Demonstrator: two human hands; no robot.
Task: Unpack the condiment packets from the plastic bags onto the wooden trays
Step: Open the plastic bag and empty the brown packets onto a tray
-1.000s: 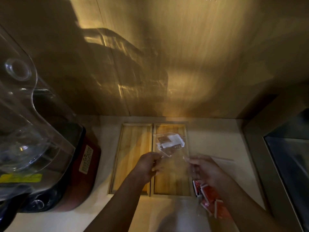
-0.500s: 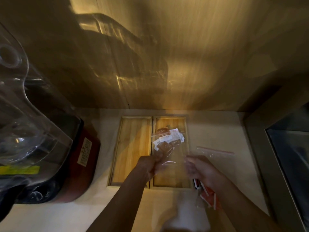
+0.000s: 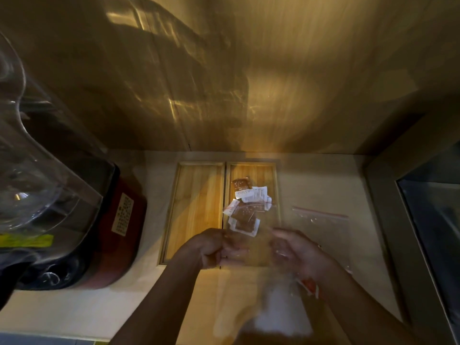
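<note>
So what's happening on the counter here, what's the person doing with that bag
A person is emptying a clear plastic bag over the right wooden tray, gripping it with the left hand and the right hand. Brown and white condiment packets are spilling out onto that tray. The left wooden tray has nothing on it. A second zip bag lies on the counter to the right, and red packets show just under the right wrist.

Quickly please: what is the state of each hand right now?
Left hand: closed, pinching the clear plastic bag.
Right hand: fingers curled on the same bag; grip blurred.
</note>
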